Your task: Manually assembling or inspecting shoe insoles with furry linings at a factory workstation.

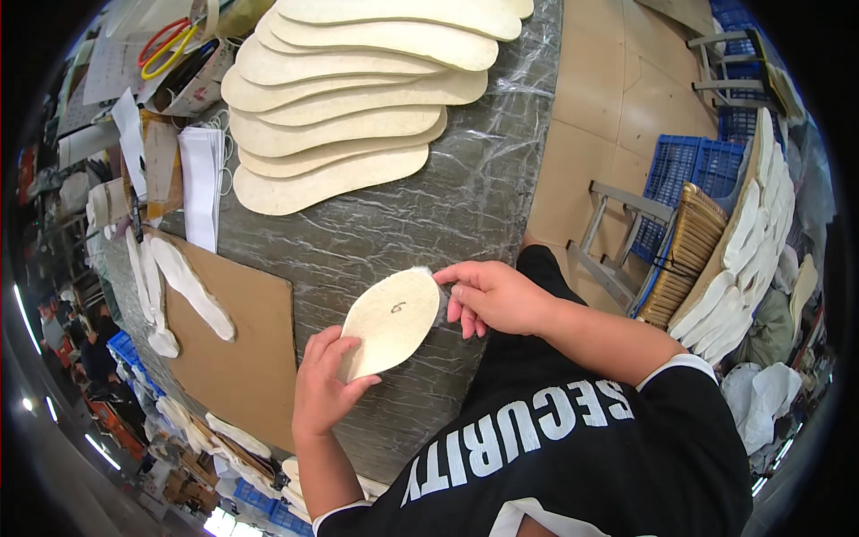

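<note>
A cream felt insole (pixel 404 309) with a small dark handwritten mark is held tilted over the table. My left hand (pixel 327 380) grips its lower left end, thumb on the upper face and fingers along the edge. At the insole's upper right end, my right hand (pixel 488 300) has its forefinger stretched to the edge, with its other fingers loosely bent and apart. A bit of white fluff shows on the rim there. Farther up the table lies an overlapping row of several cream insoles (pixel 331 179).
Plastic film covers the dark table (pixel 358 237). Brown cardboard (pixel 242 295) at left bears white fabric strips (pixel 192 291). White papers (pixel 200 183) and scissors (pixel 168 52) sit beyond. On the right are a metal stand (pixel 617 237), a blue crate (pixel 676 166) and a wicker basket (pixel 687 255).
</note>
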`<state>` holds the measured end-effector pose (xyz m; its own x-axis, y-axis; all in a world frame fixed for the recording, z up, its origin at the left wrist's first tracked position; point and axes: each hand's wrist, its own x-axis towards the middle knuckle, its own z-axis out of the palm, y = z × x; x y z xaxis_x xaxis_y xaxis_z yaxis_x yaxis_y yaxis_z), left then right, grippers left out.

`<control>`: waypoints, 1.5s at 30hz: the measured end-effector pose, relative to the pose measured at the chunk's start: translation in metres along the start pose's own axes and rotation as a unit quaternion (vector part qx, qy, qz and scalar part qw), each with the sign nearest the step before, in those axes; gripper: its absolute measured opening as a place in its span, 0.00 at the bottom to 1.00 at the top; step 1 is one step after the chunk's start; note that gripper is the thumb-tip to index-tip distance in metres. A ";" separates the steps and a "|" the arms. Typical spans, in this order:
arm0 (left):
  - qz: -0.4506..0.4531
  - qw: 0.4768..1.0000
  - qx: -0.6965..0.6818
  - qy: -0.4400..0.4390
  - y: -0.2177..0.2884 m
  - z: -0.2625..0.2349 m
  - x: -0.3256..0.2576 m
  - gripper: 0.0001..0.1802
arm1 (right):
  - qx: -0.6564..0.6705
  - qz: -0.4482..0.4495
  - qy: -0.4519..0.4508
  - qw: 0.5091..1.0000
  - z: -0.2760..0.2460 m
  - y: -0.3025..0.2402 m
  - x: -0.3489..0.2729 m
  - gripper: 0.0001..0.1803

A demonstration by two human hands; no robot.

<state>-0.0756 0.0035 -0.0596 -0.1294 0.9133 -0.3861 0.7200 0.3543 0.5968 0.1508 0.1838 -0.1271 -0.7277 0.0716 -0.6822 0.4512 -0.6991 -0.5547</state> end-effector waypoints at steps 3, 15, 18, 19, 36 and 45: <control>-0.003 1.000 0.008 -0.002 0.000 0.001 0.000 0.34 | -0.003 0.001 -0.004 1.000 0.000 -0.001 0.000 0.20; 0.000 1.000 0.024 0.003 -0.004 0.002 0.000 0.36 | -0.029 -0.003 0.024 0.999 0.008 -0.008 -0.006 0.22; -0.006 1.000 0.021 0.004 -0.003 0.004 -0.001 0.36 | -0.457 -0.294 0.136 0.829 0.018 -0.010 -0.004 0.38; -0.013 1.000 0.020 0.008 -0.003 0.004 0.000 0.36 | -0.459 -0.295 0.128 0.828 0.021 -0.012 -0.001 0.38; -0.140 0.980 -0.136 0.043 -0.017 0.003 -0.032 0.13 | -0.692 -0.312 -0.087 0.645 0.067 -0.030 0.033 0.54; -0.208 0.963 -0.145 0.096 -0.035 0.011 -0.054 0.12 | -0.728 -0.292 -0.108 0.611 0.073 -0.036 0.045 0.54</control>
<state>-0.0862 -0.0600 -0.0670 -0.5086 0.6908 -0.5140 0.3616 0.7131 0.6006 0.0636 0.1603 -0.1027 -0.9642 -0.1997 -0.1745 -0.0508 0.7850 -0.6174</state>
